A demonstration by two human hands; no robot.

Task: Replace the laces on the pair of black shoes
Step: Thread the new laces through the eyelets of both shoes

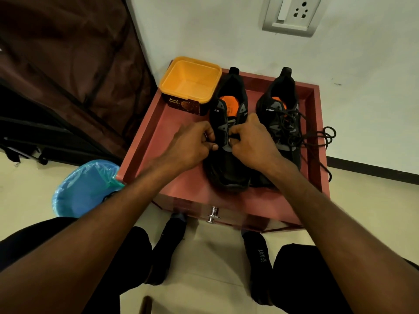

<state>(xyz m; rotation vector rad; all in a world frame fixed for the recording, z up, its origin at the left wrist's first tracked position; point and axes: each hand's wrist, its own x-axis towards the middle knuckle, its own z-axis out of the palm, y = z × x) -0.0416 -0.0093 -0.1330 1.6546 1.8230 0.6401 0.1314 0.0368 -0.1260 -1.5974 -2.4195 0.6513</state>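
Note:
Two black shoes with orange insoles stand side by side on a red tray-topped table (158,137), toes toward me. My left hand (192,143) and my right hand (251,141) meet over the eyelets of the left shoe (226,168), and each pinches a piece of black lace. The right shoe (283,103) carries a loose black lace (322,137) whose ends trail over the table's right rim.
An open yellow tub (190,82) stands at the table's back left corner, beside the left shoe. A blue-lined bin (84,189) sits on the floor to the left. The wall lies behind, a dark cloth wardrobe (63,75) at left. My socked feet are under the front edge.

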